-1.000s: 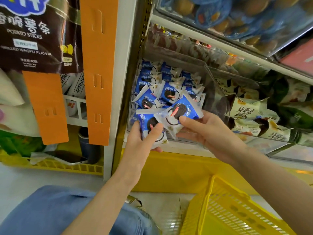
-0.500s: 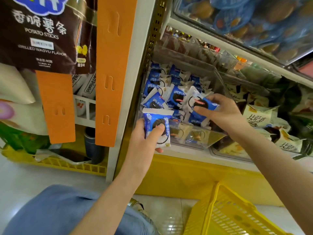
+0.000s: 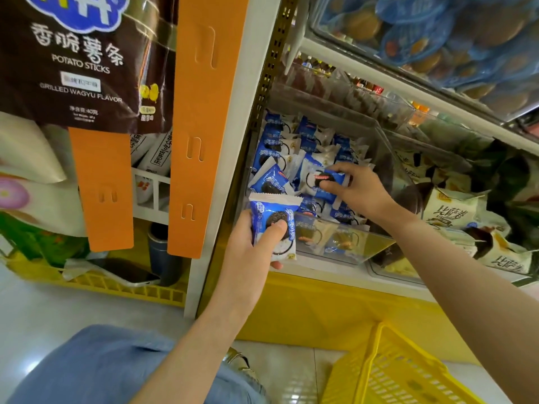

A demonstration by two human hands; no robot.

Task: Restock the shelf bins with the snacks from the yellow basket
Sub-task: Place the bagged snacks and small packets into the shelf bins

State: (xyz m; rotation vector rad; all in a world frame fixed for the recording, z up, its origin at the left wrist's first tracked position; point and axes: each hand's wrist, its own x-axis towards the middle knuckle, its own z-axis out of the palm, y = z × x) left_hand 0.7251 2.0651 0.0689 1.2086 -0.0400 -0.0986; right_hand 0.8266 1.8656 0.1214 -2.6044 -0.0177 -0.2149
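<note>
Centrally, one packet (image 3: 272, 217) is gripped by the left hand (image 3: 248, 258), a second packet (image 3: 326, 182) pinched by the right hand (image 3: 361, 191) — basket (image 3: 393, 371) cropped.

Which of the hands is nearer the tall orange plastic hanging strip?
Left. The left hand is just right of the tall orange plastic strip; the right hand is farther right, inside the clear plastic bin.

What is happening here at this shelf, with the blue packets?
A person is restocking a clear bin on the shelf with blue cookie packets. The right hand pinches one packet over the pile inside the bin. The left hand grips a second packet just in front of the bin. The yellow basket stands on the floor below.
</note>
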